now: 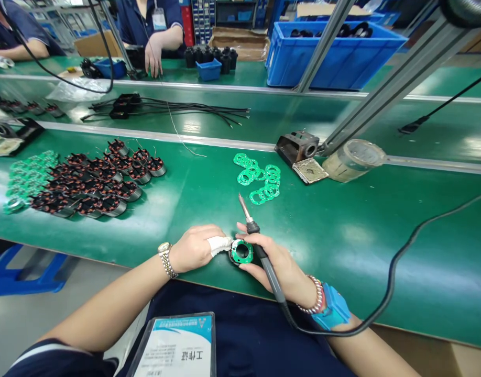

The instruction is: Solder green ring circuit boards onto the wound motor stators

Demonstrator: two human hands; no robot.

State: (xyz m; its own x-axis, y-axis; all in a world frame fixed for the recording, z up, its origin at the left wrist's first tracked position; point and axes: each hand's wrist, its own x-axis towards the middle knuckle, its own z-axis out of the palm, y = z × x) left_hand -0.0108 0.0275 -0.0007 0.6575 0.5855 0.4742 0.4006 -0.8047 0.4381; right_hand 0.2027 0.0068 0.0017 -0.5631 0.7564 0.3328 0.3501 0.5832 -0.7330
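Note:
My right hand (285, 269) holds a soldering iron (269, 269) with its tip pointing up and away. The thumb and fingers of that hand also rest around a motor stator topped with a green ring-shaped circuit board (237, 256), close to the table's front edge. My left hand (195, 247) is closed, with white wrapping on its fingertips pressed against the stator's left side. Several loose green ring boards (266, 183) lie beyond the iron's tip. At left stand many wound stators (95, 180) beside a patch of green boards (28, 175).
A soldering iron stand (297, 146) with a sponge tray (310, 171) and a taped round tub (354, 159) stand at back right. The iron's cord (393, 272) loops over my right forearm. Black cables (177, 106) lie behind the ledge. A person's hand (153, 55) is across the bench.

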